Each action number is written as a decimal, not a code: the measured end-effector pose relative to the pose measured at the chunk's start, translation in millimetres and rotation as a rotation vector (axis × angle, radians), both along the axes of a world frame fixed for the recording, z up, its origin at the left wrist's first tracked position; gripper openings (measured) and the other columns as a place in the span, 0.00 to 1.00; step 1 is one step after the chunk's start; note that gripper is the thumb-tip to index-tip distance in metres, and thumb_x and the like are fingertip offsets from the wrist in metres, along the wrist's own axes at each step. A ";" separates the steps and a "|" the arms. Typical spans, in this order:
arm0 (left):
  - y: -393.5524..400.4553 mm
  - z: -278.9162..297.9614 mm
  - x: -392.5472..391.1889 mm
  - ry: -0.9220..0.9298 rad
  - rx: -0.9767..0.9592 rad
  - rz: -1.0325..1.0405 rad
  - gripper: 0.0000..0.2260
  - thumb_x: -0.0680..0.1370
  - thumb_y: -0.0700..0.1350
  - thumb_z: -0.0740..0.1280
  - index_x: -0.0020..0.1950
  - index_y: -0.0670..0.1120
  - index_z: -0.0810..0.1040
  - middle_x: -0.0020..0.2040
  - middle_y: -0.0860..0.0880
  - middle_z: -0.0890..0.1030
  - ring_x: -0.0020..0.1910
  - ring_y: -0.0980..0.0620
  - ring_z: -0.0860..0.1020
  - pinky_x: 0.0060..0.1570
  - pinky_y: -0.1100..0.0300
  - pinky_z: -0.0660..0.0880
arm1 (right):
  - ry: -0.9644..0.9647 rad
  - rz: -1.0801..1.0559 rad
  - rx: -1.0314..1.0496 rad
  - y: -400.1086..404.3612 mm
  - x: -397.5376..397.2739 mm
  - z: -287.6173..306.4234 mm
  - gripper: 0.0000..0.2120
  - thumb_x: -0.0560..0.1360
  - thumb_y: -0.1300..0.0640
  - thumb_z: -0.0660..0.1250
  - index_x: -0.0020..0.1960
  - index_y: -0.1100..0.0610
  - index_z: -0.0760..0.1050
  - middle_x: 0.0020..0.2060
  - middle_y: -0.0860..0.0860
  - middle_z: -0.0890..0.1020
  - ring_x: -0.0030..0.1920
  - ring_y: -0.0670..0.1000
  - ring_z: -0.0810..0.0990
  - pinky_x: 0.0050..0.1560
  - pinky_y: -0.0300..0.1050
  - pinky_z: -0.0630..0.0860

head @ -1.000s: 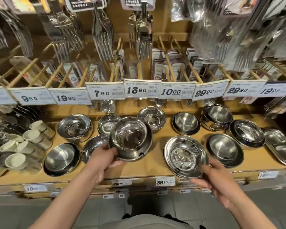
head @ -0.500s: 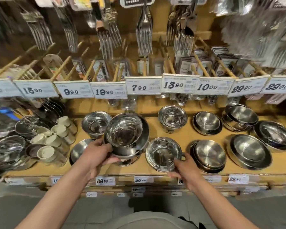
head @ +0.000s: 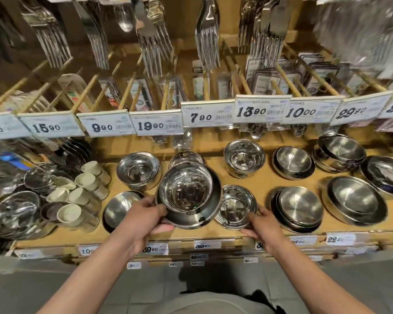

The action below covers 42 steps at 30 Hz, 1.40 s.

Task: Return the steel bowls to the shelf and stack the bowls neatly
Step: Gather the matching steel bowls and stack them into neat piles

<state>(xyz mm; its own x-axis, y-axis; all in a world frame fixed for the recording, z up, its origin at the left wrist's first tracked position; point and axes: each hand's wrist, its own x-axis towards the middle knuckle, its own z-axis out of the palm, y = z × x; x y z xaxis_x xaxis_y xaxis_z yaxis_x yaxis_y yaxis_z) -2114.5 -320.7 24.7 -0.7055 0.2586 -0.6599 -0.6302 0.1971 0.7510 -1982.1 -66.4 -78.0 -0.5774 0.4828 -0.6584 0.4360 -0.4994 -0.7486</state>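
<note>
Your left hand [head: 143, 217] grips the nested steel bowls [head: 187, 196] at their 8 o'clock rim, thumb on top; mirror-bright inner bowl sits in a darker outer one, held above shelf front. Your right hand [head: 262, 225] clasps a shiny bowl [head: 235, 207] at its 4 o'clock edge; can't tell if it's lifted. Fingertips hidden behind it. Wooden shelf [head: 266, 180], price tags [head: 207, 113] at 12 o'clock, forks blurred above.

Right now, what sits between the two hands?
In the head view, the bowl stack gripped by the left hand and the shiny bowl on the shelf, which the right hand touches.
</note>
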 end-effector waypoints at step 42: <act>254.8 9.9 142.7 0.104 -0.057 -0.251 0.13 0.79 0.33 0.68 0.61 0.45 0.78 0.42 0.47 0.88 0.38 0.48 0.87 0.32 0.59 0.82 | -0.168 0.290 0.738 182.5 133.9 116.4 0.17 0.70 0.46 0.75 0.57 0.48 0.80 0.39 0.45 0.83 0.40 0.44 0.81 0.35 0.32 0.74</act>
<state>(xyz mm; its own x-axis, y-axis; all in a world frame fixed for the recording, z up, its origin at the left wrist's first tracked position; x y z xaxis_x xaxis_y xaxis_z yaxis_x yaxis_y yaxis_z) -1971.8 -65.9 34.6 -0.6889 0.3984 -0.6056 -0.4761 0.3814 0.7924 -1848.1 116.1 38.4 -0.6678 0.6731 -0.3176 0.6085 0.2481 -0.7538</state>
